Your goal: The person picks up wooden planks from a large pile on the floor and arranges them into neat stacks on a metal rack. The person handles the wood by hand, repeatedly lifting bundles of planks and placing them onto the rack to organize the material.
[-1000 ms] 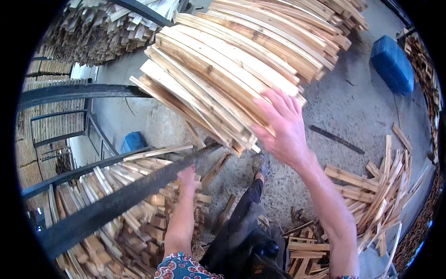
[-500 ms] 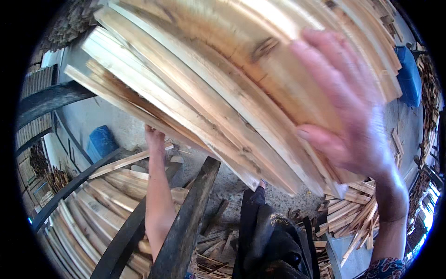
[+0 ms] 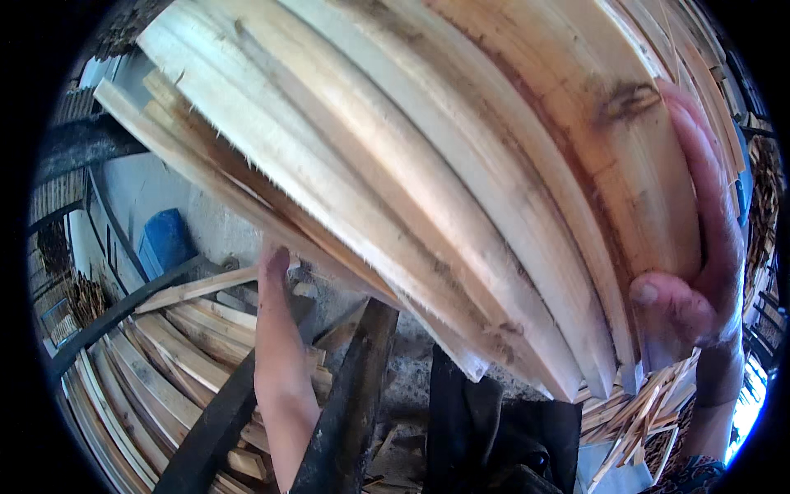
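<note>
A thick bundle of pale wooden boards (image 3: 395,189) fills the upper middle, tilted, with its ends fanned toward me. A wider board with a dark knot (image 3: 576,123) lies at its right side. My right hand (image 3: 712,255) is closed around that right side, thumb across the near end and fingers along the outer edge. Under the lower left side of the bundle, my left hand (image 3: 276,259) reaches up against the lowest board; its fingers are mostly hidden behind the wood.
Dark frame bars (image 3: 350,412) stand on both sides of my left forearm. Long boards (image 3: 181,354) are stacked at lower left, and thin offcuts (image 3: 646,407) lie heaped at lower right. A blue plastic container (image 3: 167,239) stands at left.
The bundle has come closer and shifted right. My right hand has moved from the bundle's top face to its right edge and closed there; my left hand stays beneath.
</note>
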`<act>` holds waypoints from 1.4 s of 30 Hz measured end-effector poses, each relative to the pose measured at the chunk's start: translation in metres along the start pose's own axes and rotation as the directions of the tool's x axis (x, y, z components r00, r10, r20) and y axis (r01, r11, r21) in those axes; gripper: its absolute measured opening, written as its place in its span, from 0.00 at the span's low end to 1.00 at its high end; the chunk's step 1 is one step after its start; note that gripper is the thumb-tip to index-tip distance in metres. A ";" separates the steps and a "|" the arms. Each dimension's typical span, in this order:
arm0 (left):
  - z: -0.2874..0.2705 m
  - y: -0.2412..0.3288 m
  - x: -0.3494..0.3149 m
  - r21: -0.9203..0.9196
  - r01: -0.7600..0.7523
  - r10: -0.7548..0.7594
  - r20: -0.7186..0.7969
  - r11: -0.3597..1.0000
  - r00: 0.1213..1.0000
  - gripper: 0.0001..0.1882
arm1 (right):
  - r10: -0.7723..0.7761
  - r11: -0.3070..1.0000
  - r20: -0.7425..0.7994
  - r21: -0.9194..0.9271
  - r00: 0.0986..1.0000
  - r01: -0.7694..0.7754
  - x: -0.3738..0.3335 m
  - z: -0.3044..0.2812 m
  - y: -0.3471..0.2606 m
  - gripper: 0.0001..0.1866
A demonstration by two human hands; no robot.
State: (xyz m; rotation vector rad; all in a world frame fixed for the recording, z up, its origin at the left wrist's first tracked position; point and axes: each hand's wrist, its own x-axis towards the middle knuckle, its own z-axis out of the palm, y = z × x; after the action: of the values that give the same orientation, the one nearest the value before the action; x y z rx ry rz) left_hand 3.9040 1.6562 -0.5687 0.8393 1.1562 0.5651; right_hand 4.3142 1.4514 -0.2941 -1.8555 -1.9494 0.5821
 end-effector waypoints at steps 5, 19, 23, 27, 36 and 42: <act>0.025 -0.008 -0.044 0.211 -0.134 0.209 -0.394 0.968 0.895 0.18 | 0.046 0.984 -0.019 -0.172 0.999 -0.048 0.001 0.010 -0.009 0.45; 0.070 0.278 -0.191 0.254 -0.644 0.666 -0.507 0.722 0.547 0.29 | 0.101 0.995 -0.256 0.041 0.961 -0.093 -0.001 0.018 -0.015 0.37; 0.104 0.305 -0.176 0.055 -0.606 0.587 -0.333 0.794 0.738 0.37 | 0.082 0.997 -0.269 0.037 0.960 -0.075 -0.002 0.019 -0.011 0.36; 0.125 0.260 -0.148 -0.045 -0.561 0.520 -0.322 0.827 0.791 0.31 | 0.055 0.998 -0.269 0.016 0.962 -0.053 -0.004 0.024 -0.010 0.36; 0.180 0.243 -0.171 -0.138 -0.440 0.446 0.015 0.887 0.895 0.25 | 0.123 0.991 -0.222 -0.029 0.967 -0.132 -0.007 0.022 -0.008 0.35; 0.171 0.191 -0.090 0.208 -0.395 0.429 -0.158 0.895 0.889 0.31 | 0.108 0.994 -0.219 -0.008 0.970 -0.112 0.005 0.020 -0.021 0.35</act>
State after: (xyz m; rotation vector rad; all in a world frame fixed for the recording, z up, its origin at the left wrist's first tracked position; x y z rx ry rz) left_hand 4.0425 1.6501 -0.3351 1.2143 1.2255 0.9294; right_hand 4.2858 1.4551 -0.2995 -1.9592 -1.7257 0.3736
